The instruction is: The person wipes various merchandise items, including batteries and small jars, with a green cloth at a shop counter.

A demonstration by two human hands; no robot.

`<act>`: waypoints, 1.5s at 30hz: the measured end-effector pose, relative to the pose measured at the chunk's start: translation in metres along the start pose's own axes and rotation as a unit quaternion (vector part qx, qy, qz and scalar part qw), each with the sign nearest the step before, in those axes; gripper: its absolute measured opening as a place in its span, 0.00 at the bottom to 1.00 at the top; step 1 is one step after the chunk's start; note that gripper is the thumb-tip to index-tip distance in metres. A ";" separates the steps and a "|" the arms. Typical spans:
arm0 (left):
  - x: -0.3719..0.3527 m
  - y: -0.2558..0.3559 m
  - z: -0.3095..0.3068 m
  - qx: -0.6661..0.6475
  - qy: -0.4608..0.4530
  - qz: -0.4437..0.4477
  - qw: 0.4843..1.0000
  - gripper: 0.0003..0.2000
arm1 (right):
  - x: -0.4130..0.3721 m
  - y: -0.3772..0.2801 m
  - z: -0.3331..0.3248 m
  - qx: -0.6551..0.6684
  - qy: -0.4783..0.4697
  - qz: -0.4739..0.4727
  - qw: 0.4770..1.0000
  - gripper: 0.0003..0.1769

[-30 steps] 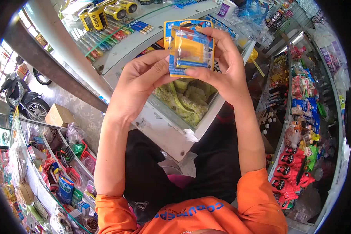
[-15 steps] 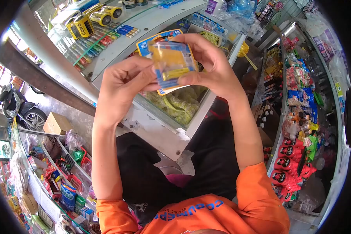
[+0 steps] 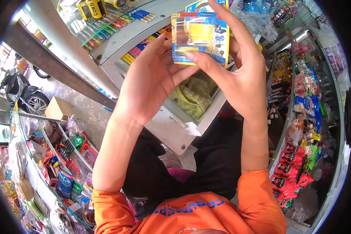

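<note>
A blister pack (image 3: 199,37) with a clear plastic bubble on a blue and yellow card is held up in front of me. Another blue card (image 3: 210,7) shows behind its upper edge. My right hand (image 3: 238,58) grips the pack from the right, thumb across the lower front and the other fingers mostly behind. At the lower left edge is my left hand (image 3: 148,78), palm turned up, with thumb and fingers apart; some of its fingertips run behind the pack. Below both hands, a crumpled yellow-green cloth (image 3: 193,97) lies inside the glass-topped display case.
Rows of pens (image 3: 113,25) and yellow-and-black packs (image 3: 91,9) lie on the glass counter at upper left. Stocked shelves (image 3: 300,117) stand on the right, and a lower-left case (image 3: 62,156) holds packaged goods. A cardboard box (image 3: 59,108) and a motorbike (image 3: 21,93) are farther left.
The pack has moved right and up, its front now facing me more squarely. My left hand has loosened from a pinch at its left edge and opened, palm up.
</note>
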State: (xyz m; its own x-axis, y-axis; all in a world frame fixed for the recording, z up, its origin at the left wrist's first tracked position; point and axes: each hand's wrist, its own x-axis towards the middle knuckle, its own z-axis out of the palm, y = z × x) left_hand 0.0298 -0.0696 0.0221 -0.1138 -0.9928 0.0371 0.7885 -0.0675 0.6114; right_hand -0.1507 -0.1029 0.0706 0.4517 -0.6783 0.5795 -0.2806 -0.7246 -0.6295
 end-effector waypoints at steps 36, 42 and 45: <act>-0.016 0.026 -0.017 0.454 0.175 0.376 0.788 0.19 | -0.085 -0.049 0.105 -0.364 -0.325 -0.204 0.848 0.05; -0.014 0.032 -0.030 0.508 0.102 0.341 0.784 0.15 | -0.079 -0.045 0.100 -0.380 -0.293 -0.192 0.856 0.13; -0.016 0.035 -0.031 0.423 0.098 0.291 0.853 0.13 | -0.063 -0.046 0.081 -0.262 -0.313 -0.175 0.896 0.14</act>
State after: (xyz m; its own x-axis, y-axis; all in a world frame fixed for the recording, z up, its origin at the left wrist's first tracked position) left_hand 0.0782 -0.0594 0.0184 0.3172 -0.8371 0.4458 -0.0503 0.4546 0.8893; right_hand -0.0979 -0.0168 0.0217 0.9300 -0.3165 0.1867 -0.3142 -0.9484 -0.0427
